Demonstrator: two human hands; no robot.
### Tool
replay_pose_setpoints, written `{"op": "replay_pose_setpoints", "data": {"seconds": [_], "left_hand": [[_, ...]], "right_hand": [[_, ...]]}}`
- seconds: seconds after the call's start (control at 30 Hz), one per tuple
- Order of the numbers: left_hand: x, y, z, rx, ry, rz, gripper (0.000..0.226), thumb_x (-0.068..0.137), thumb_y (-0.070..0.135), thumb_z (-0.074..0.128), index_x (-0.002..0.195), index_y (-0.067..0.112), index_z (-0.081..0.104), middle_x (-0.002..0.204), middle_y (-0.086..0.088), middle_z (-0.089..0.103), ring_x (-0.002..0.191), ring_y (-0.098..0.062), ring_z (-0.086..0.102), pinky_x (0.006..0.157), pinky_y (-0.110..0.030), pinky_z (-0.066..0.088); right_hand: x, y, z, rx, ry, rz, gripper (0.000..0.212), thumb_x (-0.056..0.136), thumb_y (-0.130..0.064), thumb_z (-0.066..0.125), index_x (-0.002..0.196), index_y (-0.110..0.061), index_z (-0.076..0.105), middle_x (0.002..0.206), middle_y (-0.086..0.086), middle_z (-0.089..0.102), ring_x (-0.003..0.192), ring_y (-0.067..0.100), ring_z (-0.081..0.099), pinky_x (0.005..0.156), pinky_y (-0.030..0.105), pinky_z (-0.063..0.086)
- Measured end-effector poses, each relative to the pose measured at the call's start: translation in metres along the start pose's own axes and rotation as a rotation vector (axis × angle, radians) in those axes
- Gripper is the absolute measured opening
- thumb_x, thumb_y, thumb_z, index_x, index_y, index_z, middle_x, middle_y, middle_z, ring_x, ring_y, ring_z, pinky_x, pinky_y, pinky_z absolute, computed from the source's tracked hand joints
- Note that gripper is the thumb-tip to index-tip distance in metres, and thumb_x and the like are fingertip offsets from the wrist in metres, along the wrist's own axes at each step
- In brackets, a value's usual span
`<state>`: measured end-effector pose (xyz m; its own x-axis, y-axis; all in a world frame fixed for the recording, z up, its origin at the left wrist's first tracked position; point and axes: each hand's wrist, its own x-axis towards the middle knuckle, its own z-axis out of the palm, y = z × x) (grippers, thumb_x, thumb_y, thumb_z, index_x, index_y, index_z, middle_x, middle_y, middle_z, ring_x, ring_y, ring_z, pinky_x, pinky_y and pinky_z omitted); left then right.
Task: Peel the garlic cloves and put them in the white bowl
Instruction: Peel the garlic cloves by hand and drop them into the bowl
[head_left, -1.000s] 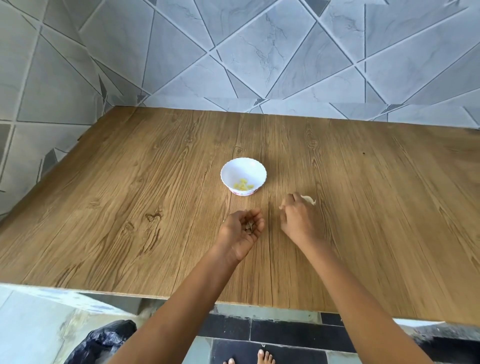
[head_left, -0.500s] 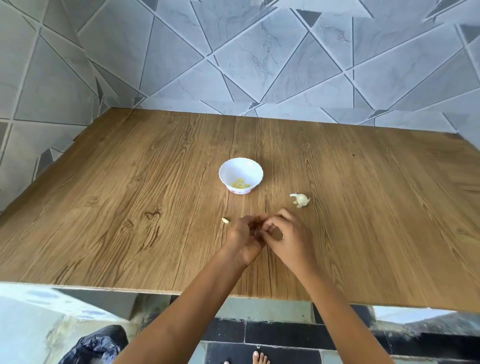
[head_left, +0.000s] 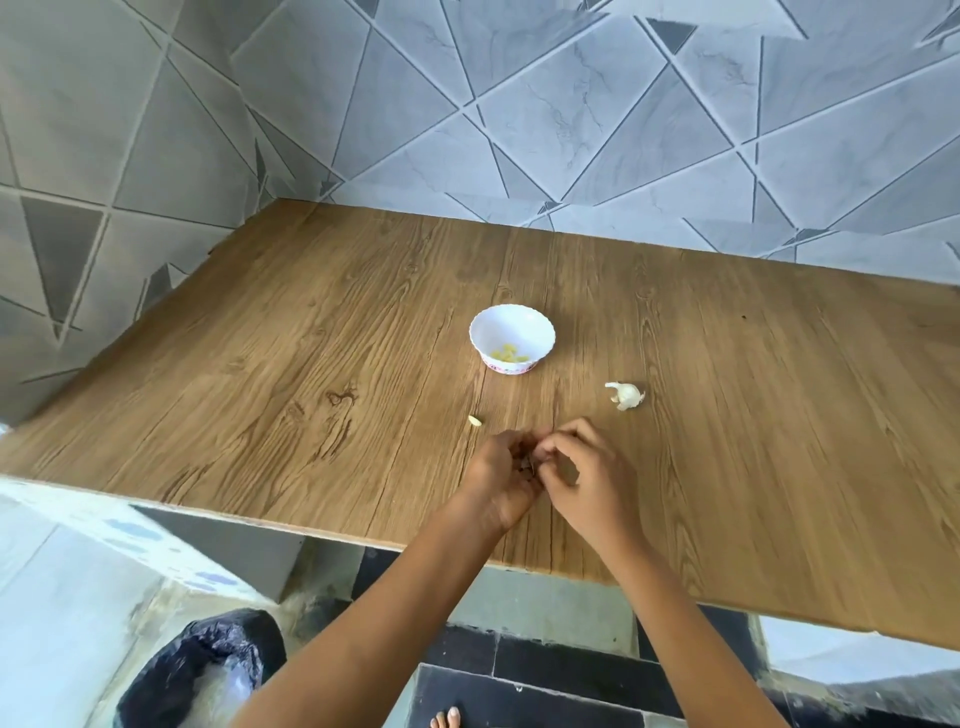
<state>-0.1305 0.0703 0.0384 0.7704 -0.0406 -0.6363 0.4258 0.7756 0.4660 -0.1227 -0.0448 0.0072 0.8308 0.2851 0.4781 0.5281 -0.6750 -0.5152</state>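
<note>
Our 2 hands meet low over the table: left hand and right hand both pinch what we take for a clove, mostly hidden. White bowl lies straight ahead, nearer the left.

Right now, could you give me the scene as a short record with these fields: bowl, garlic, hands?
bowl: white bowl on table, peeled cloves inside
garlic: bulb right of bowl, nearer the person; loose clove just beyond left hand
hands: left hand and right hand together, pinching a small piece, mostly hidden
</note>
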Motion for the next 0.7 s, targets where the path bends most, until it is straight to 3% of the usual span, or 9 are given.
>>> {"op": "replay_pose_setpoints", "data": {"seconds": [0.2, 0.27, 0.33, 0.5, 0.7], "left_hand": [[-0.007, -0.012, 0.006, -0.064, 0.044, 0.044, 0.037, 0.098, 0.008, 0.032, 0.078, -0.004, 0.06, 0.061, -0.009, 0.054, 0.048, -0.014, 0.051, 0.046, -0.021, 0.047], [-0.007, -0.016, 0.008, -0.094, 0.055, 0.054, 0.037, 0.099, 0.008, 0.032, 0.078, -0.005, 0.06, 0.063, -0.012, 0.056, 0.053, -0.017, 0.053, 0.056, -0.025, 0.049], [-0.008, -0.02, 0.012, -0.104, 0.067, 0.062, 0.035, 0.099, 0.009, 0.032, 0.08, -0.004, 0.059, 0.068, -0.012, 0.056, 0.056, -0.018, 0.053, 0.061, -0.027, 0.048], [-0.012, -0.024, 0.019, -0.127, 0.07, 0.067, 0.033, 0.098, 0.009, 0.032, 0.082, -0.003, 0.057, 0.074, -0.013, 0.053, 0.062, -0.018, 0.052, 0.046, -0.019, 0.05], [-0.006, -0.025, 0.019, -0.122, 0.099, 0.105, 0.031, 0.098, 0.008, 0.033, 0.078, -0.001, 0.054, 0.06, -0.009, 0.052, 0.053, -0.015, 0.047, 0.045, -0.02, 0.046]], "right_hand": [[-0.001, 0.01, -0.004, 0.042, -0.033, -0.051, 0.011, 0.07, -0.014, 0.07, 0.077, -0.023, 0.067, 0.081, -0.01, 0.057, 0.071, 0.013, 0.056, 0.052, 0.017, 0.034], [-0.001, 0.012, -0.006, 0.054, -0.017, -0.053, 0.006, 0.071, -0.024, 0.063, 0.075, -0.022, 0.067, 0.08, -0.01, 0.057, 0.069, 0.015, 0.057, 0.053, 0.022, 0.039], [-0.001, 0.016, -0.007, 0.066, -0.002, -0.065, 0.014, 0.073, -0.031, 0.056, 0.073, -0.021, 0.066, 0.078, -0.01, 0.057, 0.068, 0.015, 0.057, 0.053, 0.022, 0.04], [-0.001, 0.026, -0.009, 0.139, -0.009, -0.097, 0.016, 0.082, -0.034, 0.061, 0.077, -0.019, 0.066, 0.079, -0.01, 0.054, 0.067, 0.011, 0.054, 0.052, 0.025, 0.043], [0.001, 0.027, -0.012, 0.237, -0.061, -0.163, 0.025, 0.079, -0.023, 0.049, 0.093, -0.02, 0.07, 0.093, -0.009, 0.055, 0.083, 0.01, 0.058, 0.066, 0.028, 0.051]]}}
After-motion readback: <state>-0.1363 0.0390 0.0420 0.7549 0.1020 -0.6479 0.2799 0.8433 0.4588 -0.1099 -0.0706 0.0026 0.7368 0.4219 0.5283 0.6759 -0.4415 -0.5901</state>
